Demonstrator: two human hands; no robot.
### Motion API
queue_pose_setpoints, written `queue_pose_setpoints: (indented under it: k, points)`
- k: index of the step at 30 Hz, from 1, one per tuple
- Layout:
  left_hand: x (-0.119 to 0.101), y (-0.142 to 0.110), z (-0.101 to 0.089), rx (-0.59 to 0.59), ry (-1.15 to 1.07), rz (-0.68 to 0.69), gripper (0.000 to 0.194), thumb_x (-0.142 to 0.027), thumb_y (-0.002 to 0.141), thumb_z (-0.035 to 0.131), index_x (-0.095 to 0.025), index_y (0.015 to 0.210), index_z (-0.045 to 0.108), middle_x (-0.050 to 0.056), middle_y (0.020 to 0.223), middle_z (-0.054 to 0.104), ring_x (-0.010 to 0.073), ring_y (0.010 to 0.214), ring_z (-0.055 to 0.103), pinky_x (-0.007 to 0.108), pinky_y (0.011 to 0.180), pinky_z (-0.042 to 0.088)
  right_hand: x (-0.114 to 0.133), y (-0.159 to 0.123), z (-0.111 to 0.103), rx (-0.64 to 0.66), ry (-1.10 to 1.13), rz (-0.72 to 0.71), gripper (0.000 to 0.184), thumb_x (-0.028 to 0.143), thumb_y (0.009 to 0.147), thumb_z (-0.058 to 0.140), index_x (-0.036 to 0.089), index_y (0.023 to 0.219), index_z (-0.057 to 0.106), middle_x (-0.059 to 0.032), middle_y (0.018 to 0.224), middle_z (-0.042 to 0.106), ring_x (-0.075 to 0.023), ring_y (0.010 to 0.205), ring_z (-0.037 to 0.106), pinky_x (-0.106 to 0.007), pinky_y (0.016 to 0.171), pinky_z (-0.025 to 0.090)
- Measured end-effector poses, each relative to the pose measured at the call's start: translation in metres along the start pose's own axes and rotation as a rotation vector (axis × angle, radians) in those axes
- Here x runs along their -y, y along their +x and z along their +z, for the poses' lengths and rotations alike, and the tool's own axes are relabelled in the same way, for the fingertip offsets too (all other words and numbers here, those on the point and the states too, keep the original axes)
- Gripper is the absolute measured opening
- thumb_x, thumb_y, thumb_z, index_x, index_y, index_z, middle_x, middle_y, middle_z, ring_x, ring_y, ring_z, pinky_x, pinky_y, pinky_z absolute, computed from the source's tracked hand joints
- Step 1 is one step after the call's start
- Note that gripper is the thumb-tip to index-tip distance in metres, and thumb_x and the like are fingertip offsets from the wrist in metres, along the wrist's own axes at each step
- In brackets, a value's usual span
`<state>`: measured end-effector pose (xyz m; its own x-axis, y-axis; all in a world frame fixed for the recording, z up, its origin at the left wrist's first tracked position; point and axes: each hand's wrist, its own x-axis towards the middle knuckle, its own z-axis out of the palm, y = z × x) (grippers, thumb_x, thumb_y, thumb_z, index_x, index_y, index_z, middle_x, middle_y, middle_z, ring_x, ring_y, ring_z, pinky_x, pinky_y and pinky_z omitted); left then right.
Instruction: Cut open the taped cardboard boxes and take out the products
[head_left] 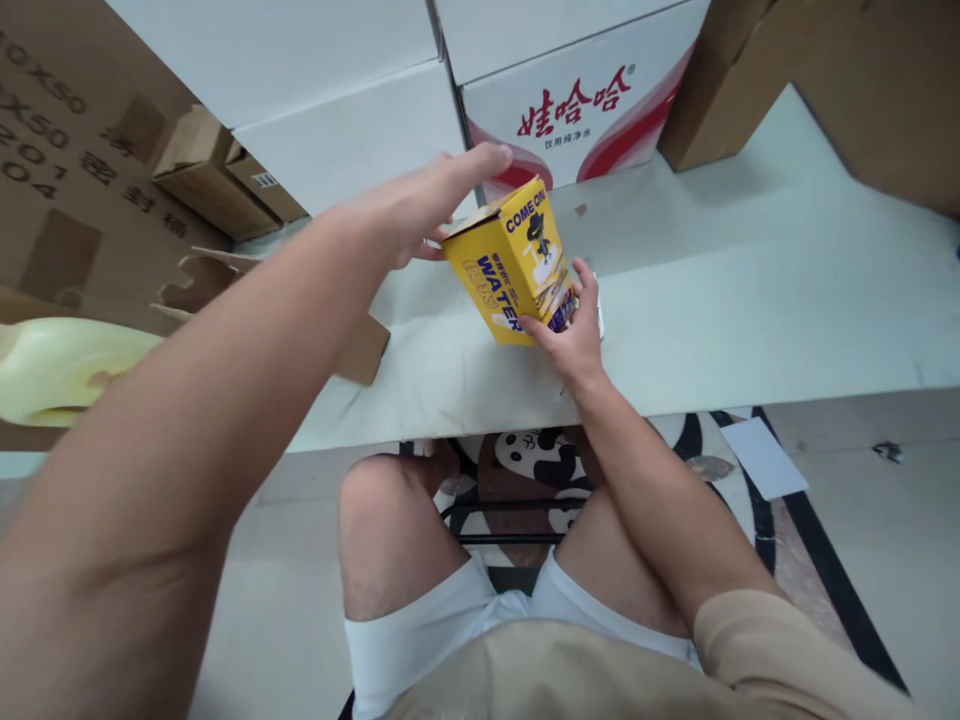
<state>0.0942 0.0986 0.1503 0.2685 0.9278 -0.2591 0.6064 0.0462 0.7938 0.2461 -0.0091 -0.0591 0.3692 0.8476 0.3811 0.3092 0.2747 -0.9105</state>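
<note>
Under handling: yellow "WATER" carton (487, 270), positioned at the bench (750, 320), toward the front edge, between both hands. Stands top end up, at a slight lean. Bears "COME ON" and a dark cartoon figure on one face, "WATER" in blue running down the adjoining face. Full seating of base on bench: cannot tell.

Right hand (574, 335): closed around the lower part of the carton, thumb across the near side, fingers round the far side. Left hand (424, 205): open, at the upper left of the carton, fingers stretched out above the top, thumb beside the upper edge. Firm contact there: cannot tell.

Just behind right hand: small white item (599, 305), mostly hidden, not identifiable.

Along the back of the bench: white Wahaha drinking-water case (600, 110) with red lettering and red curved bands; directly left of same, plain white boxes (360, 140), stacked. To the right: brown cardboard boxes (727, 80). To the left: large brown carton (67, 130) with printed numerals and characters, small brown box (214, 165) beside it, pale yellow plastic container (75, 365) nearer, partly behind the left forearm.

Below bench: panda-patterned floor panel (532, 455), white sheet (765, 457) lying to the right, black bar (510, 507) between bare knees. Worn: white shorts, tan top.
</note>
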Motion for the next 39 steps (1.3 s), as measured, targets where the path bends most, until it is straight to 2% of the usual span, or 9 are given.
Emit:
queue_pose_setpoints:
  k: [3,5,9,14,20,29,32,35,39]
  points:
    - [0.020,-0.014,0.016,-0.080,-0.167,0.017,0.067,-0.061,0.085,0.068,-0.027,0.139,0.048,0.011,0.151,0.049,0.0365,0.145,0.045,0.048,0.112,0.042,0.004,0.004,0.016,-0.169,-0.073,0.047,0.110,0.068,0.073,0.073,0.027,0.157,0.014,-0.0202,0.154,0.034,-0.0356,0.146,0.039,-0.064,0.118,0.036]
    - [0.039,-0.023,0.040,-0.005,-0.320,-0.044,0.082,-0.068,0.074,0.074,-0.033,0.142,0.043,0.011,0.152,0.051,0.0395,0.145,0.045,0.052,0.110,0.043,0.011,0.007,0.027,-0.221,-0.099,0.053,0.112,0.069,0.075,0.071,0.026,0.158,0.009,-0.0222,0.155,0.028,-0.0377,0.151,0.031,-0.066,0.119,0.032]
    - [0.077,-0.023,0.079,0.055,-0.525,0.014,0.100,-0.053,0.066,0.086,-0.040,0.146,0.028,0.007,0.155,0.052,0.0336,0.139,0.054,0.048,0.102,0.053,0.025,0.012,0.040,-0.190,-0.082,-0.020,0.102,0.068,0.079,0.066,0.024,0.157,0.015,-0.0215,0.151,0.034,-0.0345,0.150,0.034,-0.060,0.122,0.034]
    - [0.096,-0.021,0.064,0.042,-0.662,0.237,0.076,-0.052,0.073,0.077,-0.034,0.139,0.042,0.006,0.148,0.060,0.0281,0.127,0.065,0.039,0.096,0.058,0.037,0.012,0.034,-0.057,0.135,-0.018,0.079,0.072,0.090,0.048,0.024,0.150,0.031,-0.0176,0.147,0.045,-0.0279,0.137,0.052,-0.051,0.112,0.049]
    - [0.062,-0.053,0.031,0.037,-0.608,0.561,0.100,-0.064,0.069,0.076,-0.033,0.153,0.033,0.007,0.152,0.057,0.0301,0.144,0.051,0.041,0.111,0.051,0.096,0.012,0.018,0.061,0.167,-0.237,0.071,0.064,0.097,0.043,0.030,0.157,0.024,-0.0138,0.151,0.049,-0.0287,0.136,0.055,-0.053,0.114,0.049]
    - [-0.012,-0.102,-0.016,-0.204,-0.599,0.823,0.058,-0.066,0.089,0.055,-0.033,0.136,0.055,0.001,0.118,0.074,0.0311,0.137,0.057,0.042,0.110,0.049,0.208,0.044,0.010,0.065,0.059,-0.542,0.074,0.073,0.099,0.025,0.047,0.162,-0.002,0.0000,0.166,0.024,-0.0337,0.158,0.025,-0.058,0.124,0.034]
    - [-0.006,-0.101,-0.017,-0.068,-0.704,0.865,0.041,-0.050,0.095,0.052,-0.027,0.129,0.060,0.001,0.125,0.070,0.0291,0.134,0.060,0.041,0.111,0.049,0.200,0.040,0.009,0.066,0.051,-0.500,0.077,0.074,0.097,0.033,0.045,0.162,0.003,-0.0028,0.166,0.027,-0.0340,0.156,0.031,-0.057,0.122,0.038]
    - [0.027,-0.091,0.002,0.154,-0.741,0.722,0.057,-0.063,0.088,0.058,-0.024,0.129,0.061,0.007,0.124,0.072,0.0337,0.131,0.061,0.045,0.107,0.051,0.158,0.021,0.008,0.119,0.151,-0.385,0.087,0.069,0.089,0.058,0.041,0.158,0.013,-0.0077,0.161,0.038,-0.0325,0.147,0.046,-0.055,0.115,0.048]
    - [0.096,-0.073,0.050,0.313,-0.675,0.351,0.081,-0.076,0.081,0.056,-0.032,0.149,0.042,0.009,0.137,0.066,0.0351,0.127,0.062,0.046,0.100,0.052,0.089,-0.019,-0.011,0.159,0.436,0.112,0.076,0.055,0.083,0.069,0.038,0.147,0.033,-0.0069,0.148,0.055,-0.0265,0.125,0.065,-0.049,0.095,0.062]
